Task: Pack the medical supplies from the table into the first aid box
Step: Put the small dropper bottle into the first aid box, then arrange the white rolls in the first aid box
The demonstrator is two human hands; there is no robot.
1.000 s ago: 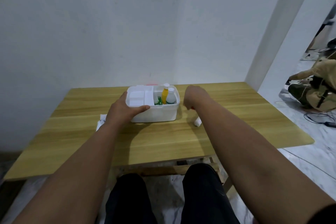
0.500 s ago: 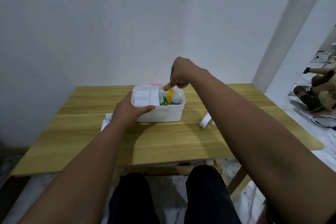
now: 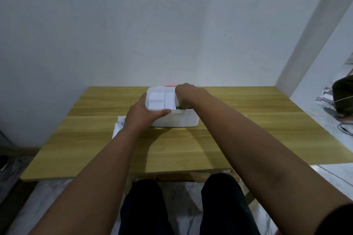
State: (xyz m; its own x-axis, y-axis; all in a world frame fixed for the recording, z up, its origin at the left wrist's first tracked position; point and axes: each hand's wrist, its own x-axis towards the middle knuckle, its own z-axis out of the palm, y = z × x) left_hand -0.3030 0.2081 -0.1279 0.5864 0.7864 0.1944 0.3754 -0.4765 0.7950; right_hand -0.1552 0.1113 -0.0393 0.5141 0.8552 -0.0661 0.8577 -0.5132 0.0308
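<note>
The white first aid box (image 3: 177, 120) stands open at the middle back of the wooden table (image 3: 257, 129). A white divided tray (image 3: 160, 99) fills its left half. My left hand (image 3: 141, 112) grips the box's near left corner, thumb lying along the front rim. My right hand (image 3: 188, 95) reaches down into the box's right half with curled fingers. Those fingertips and whatever they hold are hidden inside. A bit of a green item (image 3: 178, 107) shows in the box below that hand. A white paper packet (image 3: 119, 126) lies on the table left of the box, partly under my left wrist.
A strip of red (image 3: 170, 86) shows behind the box against the white wall. My right forearm covers the table just right of the box. A dark bag (image 3: 343, 99) and cables lie on the floor at the far right. My knees are under the table's front edge.
My right hand lifted a small orange-tipped item from the table to above the box, then dropped down into the box's right half. My left hand kept hold of the box.
</note>
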